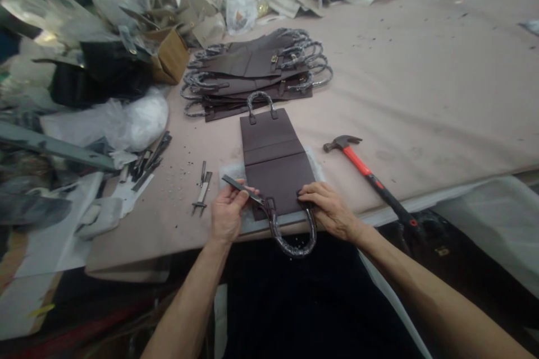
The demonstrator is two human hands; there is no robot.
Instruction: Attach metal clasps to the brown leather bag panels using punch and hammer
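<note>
The brown panel (275, 148) lies with 2 handles in place, the far handle (261, 95) and the near handle (295, 252), so attachment looks mostly done, with the near tabs perhaps left to finish. At the panel's near left corner, the left hand (228, 210) pinches a flat metal tool (232, 181); at its near right corner, the right hand (330, 206) rests bent fingers by the handle's end, grip unclear.
</note>
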